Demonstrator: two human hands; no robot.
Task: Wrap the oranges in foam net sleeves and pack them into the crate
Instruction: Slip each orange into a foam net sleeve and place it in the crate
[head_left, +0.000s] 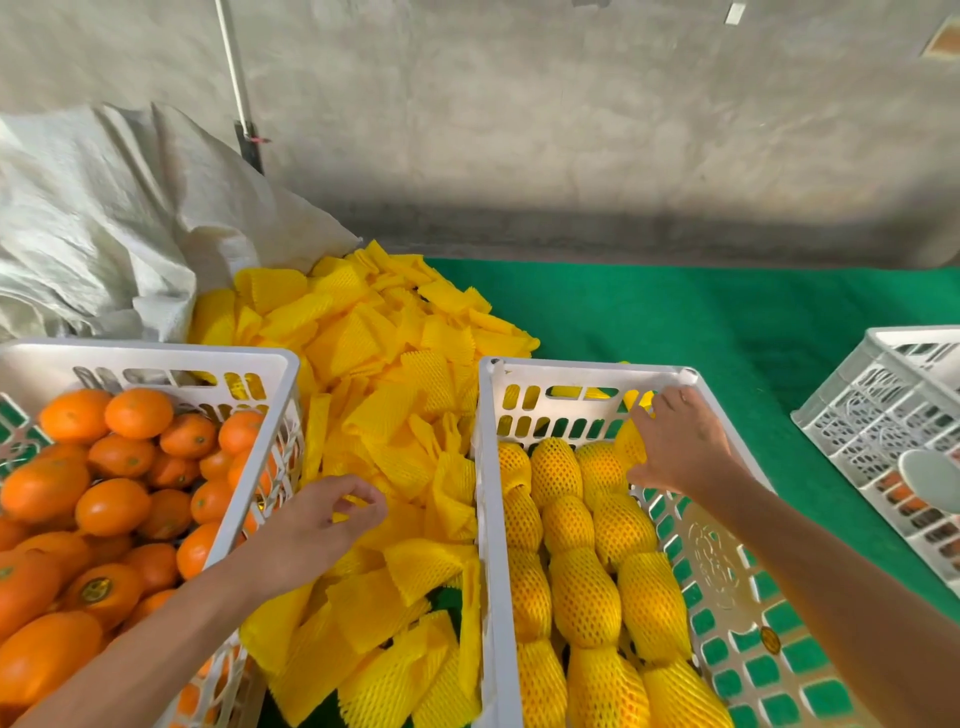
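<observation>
**Sleeved orange set at the crate's far end**

The right hand (675, 447) curls over a wrapped orange (630, 446) in the packing crate (491, 467), apparently gripping it. The left hand (317, 525) hovers, fingers loosely bent, above the foam sleeves (384, 364).

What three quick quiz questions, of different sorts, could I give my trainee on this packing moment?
1. True or false: the bare oranges lie in the crate on the person's right.
2. Multiple choice: the right hand is at
A. the pile of empty sleeves
B. the far end of the packing crate, on a wrapped orange
C. the white sack
3. Fill in: the left hand reaches over the pile of ____ foam sleeves.

Key: 1 false, they are in the left crate; 2 B; 3 yellow.
</observation>
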